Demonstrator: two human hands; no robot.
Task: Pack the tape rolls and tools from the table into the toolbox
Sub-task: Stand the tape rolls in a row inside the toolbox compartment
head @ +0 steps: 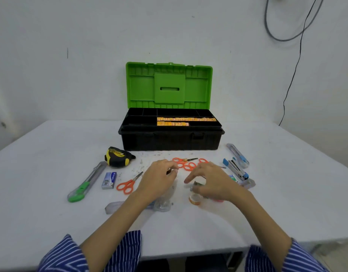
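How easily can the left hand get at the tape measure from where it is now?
Probably yes. The tape measure lies in the open on the table, left of and slightly beyond the left hand. Nothing stands between them; the nearest orange scissors lie nearer the person, off that path.

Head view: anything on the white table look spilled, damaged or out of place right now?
Nothing looks damaged. The white table has small dark specks and smudges in front of the open green-lidded black toolbox, near the pile of orange-handled scissors. Otherwise the tools simply lie scattered, unpacked.
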